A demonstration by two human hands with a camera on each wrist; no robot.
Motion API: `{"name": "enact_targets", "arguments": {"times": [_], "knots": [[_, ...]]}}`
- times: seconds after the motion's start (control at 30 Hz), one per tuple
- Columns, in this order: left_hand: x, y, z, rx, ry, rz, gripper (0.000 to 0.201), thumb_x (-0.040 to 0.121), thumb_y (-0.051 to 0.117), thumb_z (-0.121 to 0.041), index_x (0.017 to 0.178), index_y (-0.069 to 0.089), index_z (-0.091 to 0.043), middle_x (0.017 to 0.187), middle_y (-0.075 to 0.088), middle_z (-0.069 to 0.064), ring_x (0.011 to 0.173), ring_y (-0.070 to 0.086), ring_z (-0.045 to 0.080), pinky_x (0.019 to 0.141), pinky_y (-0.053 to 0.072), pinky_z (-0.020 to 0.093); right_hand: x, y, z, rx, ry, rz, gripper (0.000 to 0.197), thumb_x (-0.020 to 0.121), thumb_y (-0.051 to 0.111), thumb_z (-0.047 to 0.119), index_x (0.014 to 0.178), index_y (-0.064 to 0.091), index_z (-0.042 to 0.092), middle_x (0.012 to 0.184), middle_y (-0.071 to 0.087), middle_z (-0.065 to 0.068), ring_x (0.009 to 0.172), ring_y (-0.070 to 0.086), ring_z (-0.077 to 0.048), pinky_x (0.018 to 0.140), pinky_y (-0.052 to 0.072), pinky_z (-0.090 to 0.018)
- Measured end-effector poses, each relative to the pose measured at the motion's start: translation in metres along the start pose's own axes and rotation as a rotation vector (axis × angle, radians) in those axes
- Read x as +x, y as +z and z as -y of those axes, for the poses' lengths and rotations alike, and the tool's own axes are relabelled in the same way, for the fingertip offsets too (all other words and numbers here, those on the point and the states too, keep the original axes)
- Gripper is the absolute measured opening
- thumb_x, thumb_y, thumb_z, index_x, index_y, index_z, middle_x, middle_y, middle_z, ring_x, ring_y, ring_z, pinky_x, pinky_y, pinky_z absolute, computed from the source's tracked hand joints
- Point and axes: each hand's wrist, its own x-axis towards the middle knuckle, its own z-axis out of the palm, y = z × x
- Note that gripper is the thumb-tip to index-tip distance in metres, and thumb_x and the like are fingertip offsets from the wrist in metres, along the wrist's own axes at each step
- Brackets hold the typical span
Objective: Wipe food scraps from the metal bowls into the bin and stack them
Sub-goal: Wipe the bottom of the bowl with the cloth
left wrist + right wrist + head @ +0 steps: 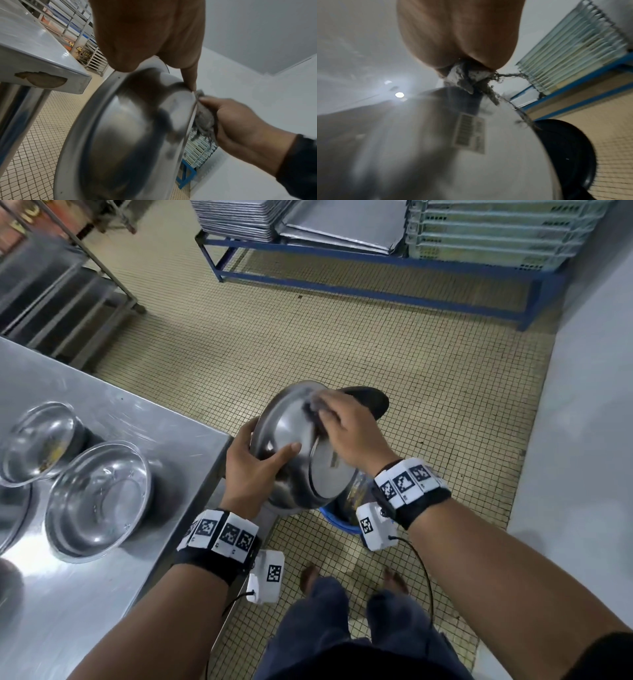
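Note:
My left hand [255, 465] grips a metal bowl [291, 433] by its near rim, thumb inside, and holds it tilted on edge over a blue bin [337, 520] on the floor. My right hand [346, 426] holds a grey cloth [313, 405] and presses it inside the bowl near the far rim. In the left wrist view I see the bowl's outside [128, 135], the cloth [204, 119] and the right hand [240, 121] at its edge. The right wrist view shows the frayed cloth [464, 77] against the bowl's inside [419, 148]. The bowl hides most of the bin.
Two metal bowls [99, 498] [37, 440] stand on the steel table [102, 594] at my left; the farther one holds scraps. A black round object [371, 402] lies beyond the held bowl. A blue rack [376, 289] with trays stands across the tiled floor, and a wall [582, 440] is on the right.

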Motion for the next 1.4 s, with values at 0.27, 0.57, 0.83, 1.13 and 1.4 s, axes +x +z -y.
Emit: {"name": "enact_targets", "arguments": {"times": [0.27,0.57,0.83,1.13,1.4], "knots": [[0.010,-0.008,-0.004,-0.052,-0.035,-0.122,0.064,0.081,0.090,-0.024,0.136,0.059,-0.014,0.110,0.071,0.001,0.088,0.075,0.007,0.064,0.058,0.016,-0.054,0.025,-0.014,-0.049,-0.104,-0.006,0.043,0.103,0.048,0.014,0.145,0.054,0.007,0.152,0.049,-0.008,0.141,0.044,-0.022,0.117,0.040,-0.045],[0.018,-0.001,-0.009,-0.196,-0.096,-0.211,0.066,0.083,0.090,-0.028,0.139,0.059,-0.014,0.115,0.074,0.006,0.099,0.076,0.023,0.082,0.066,0.039,-0.064,0.050,-0.013,-0.092,-0.051,-0.031,0.047,0.104,0.048,0.016,0.151,0.046,0.008,0.159,0.040,-0.011,0.146,0.038,-0.028,0.119,0.038,-0.047],[0.024,0.008,-0.017,-0.310,-0.157,-0.233,0.039,0.085,0.088,-0.030,0.116,0.065,-0.028,0.108,0.076,0.003,0.098,0.078,0.022,0.087,0.065,0.041,-0.073,0.053,0.000,-0.242,-0.211,-0.004,0.055,0.107,0.031,0.033,0.155,0.037,0.008,0.165,0.027,-0.015,0.154,0.022,-0.034,0.123,0.026,-0.053],[0.014,-0.013,-0.016,-0.320,-0.131,-0.084,0.048,0.086,0.084,-0.028,0.129,0.067,-0.015,0.111,0.078,0.009,0.099,0.078,0.025,0.081,0.065,0.038,-0.030,0.008,-0.024,0.289,0.370,-0.220,0.048,0.111,0.035,0.033,0.158,0.035,0.022,0.164,0.033,0.005,0.150,0.028,-0.008,0.124,0.025,-0.029],[0.004,-0.016,-0.032,-0.272,0.023,0.050,0.052,0.070,0.089,-0.024,0.118,0.070,-0.021,0.102,0.080,0.010,0.091,0.079,0.032,0.072,0.065,0.040,0.017,-0.023,0.024,-0.212,-0.371,-0.103,0.042,0.108,0.041,0.028,0.142,0.057,0.009,0.147,0.054,-0.005,0.138,0.045,-0.019,0.120,0.030,-0.036]]}}
